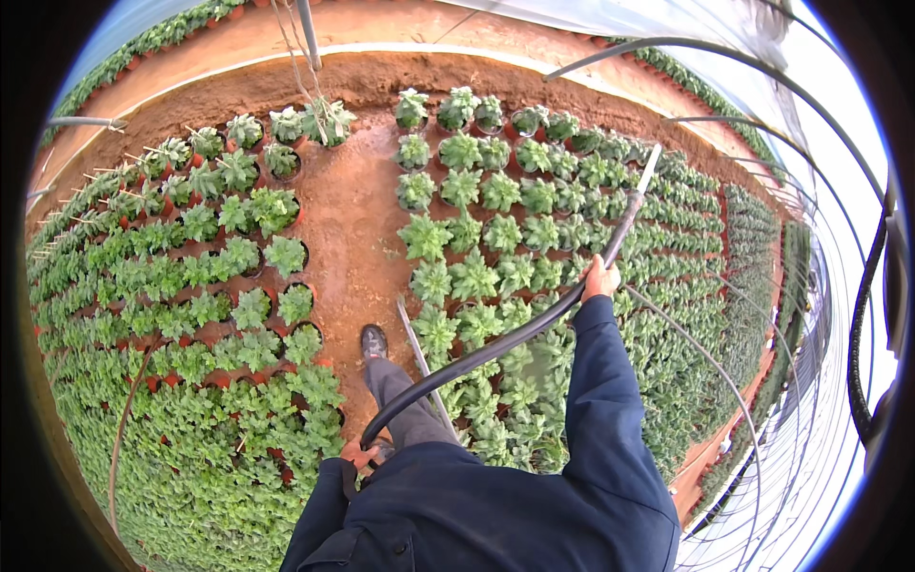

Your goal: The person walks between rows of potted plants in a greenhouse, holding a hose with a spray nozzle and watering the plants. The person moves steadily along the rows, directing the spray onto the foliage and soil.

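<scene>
A thick black hose (493, 344) curves from beside my left hip up to the right. My right hand (600, 279) is closed around it near its front end, with my arm stretched out over the potted plants. Beyond that hand the hose runs into a grey section with a pale tube (649, 169) at the tip, pointing away over the plant rows. My left hand (359, 453) grips the hose low beside my hip, partly hidden by the hose and my sleeve. Leafy green potted plants (473, 277) lie below my right arm.
A bare soil path (343, 236) runs between two blocks of potted plants, with my shoe on it. A thin grey pole (418, 347) slants along the right block's edge. Metal hoops (722, 48) and plastic sheeting stand at the right. Twine hangs over a plant (330, 123) at the path's far end.
</scene>
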Available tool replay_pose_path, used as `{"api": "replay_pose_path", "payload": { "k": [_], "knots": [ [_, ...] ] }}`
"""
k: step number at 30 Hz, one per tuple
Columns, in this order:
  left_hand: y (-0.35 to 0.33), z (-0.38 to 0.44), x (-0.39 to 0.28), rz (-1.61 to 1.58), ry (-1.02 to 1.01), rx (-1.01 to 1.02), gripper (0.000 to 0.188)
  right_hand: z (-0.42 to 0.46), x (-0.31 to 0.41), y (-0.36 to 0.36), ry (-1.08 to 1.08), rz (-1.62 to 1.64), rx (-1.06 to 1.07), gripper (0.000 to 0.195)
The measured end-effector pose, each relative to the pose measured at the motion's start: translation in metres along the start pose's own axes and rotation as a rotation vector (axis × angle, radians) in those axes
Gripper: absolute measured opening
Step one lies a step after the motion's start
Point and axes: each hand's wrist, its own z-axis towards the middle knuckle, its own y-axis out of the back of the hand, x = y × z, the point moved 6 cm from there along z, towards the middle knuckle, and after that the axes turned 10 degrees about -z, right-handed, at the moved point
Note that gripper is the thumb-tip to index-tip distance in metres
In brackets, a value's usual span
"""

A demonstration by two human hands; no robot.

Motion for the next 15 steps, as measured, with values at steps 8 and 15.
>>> {"api": "replay_pose_path", "payload": {
  "k": [8, 15],
  "knots": [
    [-0.02, -0.009, -0.049, 0.077, 0.019, 0.024, 0.043, 0.024, 0.018, 0.018, 0.053, -0.078, -0.092, 0.021],
    [-0.028, -0.004, -0.071, 0.093, 0.054, 0.108, 0.046, 0.042, 0.021, 0.042, 0.069, -0.099, -0.157, 0.023]
  ]
}}
